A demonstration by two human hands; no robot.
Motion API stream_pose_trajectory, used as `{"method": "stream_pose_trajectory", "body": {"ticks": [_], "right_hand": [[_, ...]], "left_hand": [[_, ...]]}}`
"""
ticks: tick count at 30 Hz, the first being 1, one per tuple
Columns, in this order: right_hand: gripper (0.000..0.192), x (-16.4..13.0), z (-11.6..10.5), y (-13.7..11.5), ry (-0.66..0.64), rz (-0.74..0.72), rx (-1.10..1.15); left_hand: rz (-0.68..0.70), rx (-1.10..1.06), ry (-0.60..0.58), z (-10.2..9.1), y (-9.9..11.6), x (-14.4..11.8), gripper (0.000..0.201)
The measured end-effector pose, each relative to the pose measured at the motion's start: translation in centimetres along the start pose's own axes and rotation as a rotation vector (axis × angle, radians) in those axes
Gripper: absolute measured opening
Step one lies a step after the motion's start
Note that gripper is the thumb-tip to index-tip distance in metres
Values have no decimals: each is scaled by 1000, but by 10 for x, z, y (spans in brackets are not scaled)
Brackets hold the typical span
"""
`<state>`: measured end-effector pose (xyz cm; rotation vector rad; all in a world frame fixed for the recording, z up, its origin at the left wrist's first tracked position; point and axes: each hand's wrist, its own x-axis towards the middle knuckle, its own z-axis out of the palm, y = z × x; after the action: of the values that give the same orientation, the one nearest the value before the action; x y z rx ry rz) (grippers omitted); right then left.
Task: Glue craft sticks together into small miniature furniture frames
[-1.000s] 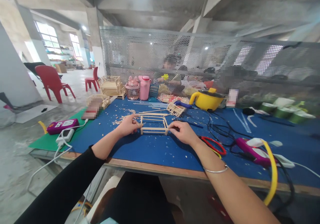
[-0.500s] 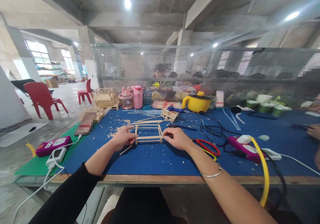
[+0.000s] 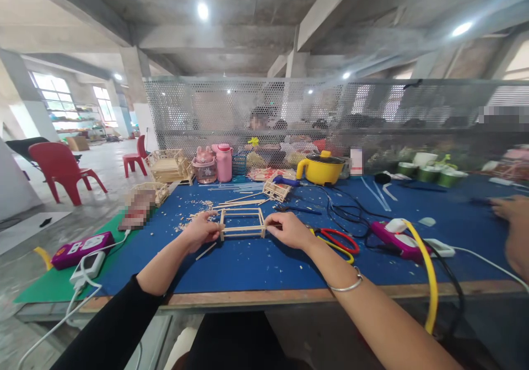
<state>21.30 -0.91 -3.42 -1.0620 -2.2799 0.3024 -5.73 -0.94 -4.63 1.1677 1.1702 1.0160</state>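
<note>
A small box-shaped frame of pale wooden sticks point(image 3: 243, 229) stands on the blue tabletop point(image 3: 248, 273). My left hand point(image 3: 200, 231) grips its left end, thumb and fingers closed at the corner post. On the opposite end, my right hand point(image 3: 290, 230) pinches near the right corner post, its fingertips partly hidden. A loose stick point(image 3: 205, 251) lies below my left hand. Right of my right hand are scissors point(image 3: 339, 240) with red and yellow handles. A dark slim tool point(image 3: 300, 210) lies just behind that hand.
Behind are loose sticks point(image 3: 242, 201), wood scraps, another small stick frame point(image 3: 276, 190) and a blue-handled tool point(image 3: 287, 181). A yellow pot point(image 3: 324, 170) and pink bottle point(image 3: 223, 163) stand before the mesh screen. Black cables and a purple power strip point(image 3: 400, 240) lie right. Another person's hand point(image 3: 510, 210) is far right.
The whole view has shifted slightly, so things appear a little further left. Both hands stay at the ends of the stick frame. More of the other person's hand shows at right.
</note>
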Motion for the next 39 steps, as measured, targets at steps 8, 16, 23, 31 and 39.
{"method": "stream_pose_trajectory", "body": {"ticks": [8,16,23,31,39], "right_hand": [[15,1,0,-7,26,-50,-130],[12,6,-2,-14,138,-92,-197],[12,10,-4,-28,158,-122,-301],[10,9,-11,-30,172,-127,-369],[12,8,2,-39,123,-108,-340]], "left_hand": [[30,115,57,-1,-2,1,61],[790,856,385,22,24,-21,41],[796,1144,4,78,37,-13,28],[847,1054,-33,78,35,2,22],[800,960,-34,71,24,-1,20]]}}
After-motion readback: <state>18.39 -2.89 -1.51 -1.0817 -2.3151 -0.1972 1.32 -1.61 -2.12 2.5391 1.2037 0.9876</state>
